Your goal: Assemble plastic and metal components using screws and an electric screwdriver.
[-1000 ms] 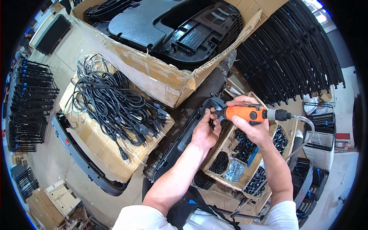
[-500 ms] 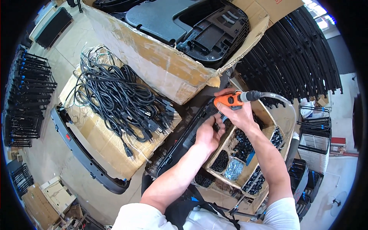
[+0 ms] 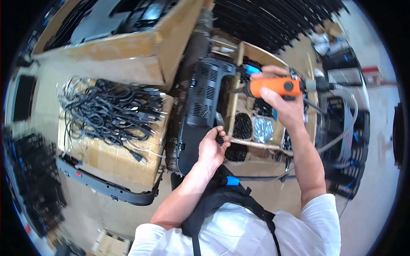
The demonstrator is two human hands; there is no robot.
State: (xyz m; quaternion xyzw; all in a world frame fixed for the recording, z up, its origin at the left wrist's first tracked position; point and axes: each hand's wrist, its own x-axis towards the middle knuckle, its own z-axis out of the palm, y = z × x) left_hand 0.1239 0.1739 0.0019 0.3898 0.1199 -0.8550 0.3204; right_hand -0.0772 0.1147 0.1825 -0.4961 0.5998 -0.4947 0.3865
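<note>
My right hand is wrapped round an orange air screwdriver, whose tip points left toward a black plastic housing with vent slots. A clear hose trails from the tool's back end. My left hand is curled, palm up, at the near right side of the housing, with small black screws in its fingers. Beside it stands a divided cardboard box, holding black screws and silvery screws in separate compartments. The screwdriver is held above this box.
A heap of black power cords lies on a cardboard surface at left. In front of it is a curved black plastic frame. A large carton with black parts stands at the far left; black bars are stacked at the back.
The head view has turned, so the surroundings have shifted and blurred. My right hand has drawn the screwdriver away from the housing to the right. My left hand has come nearer and curled closed.
</note>
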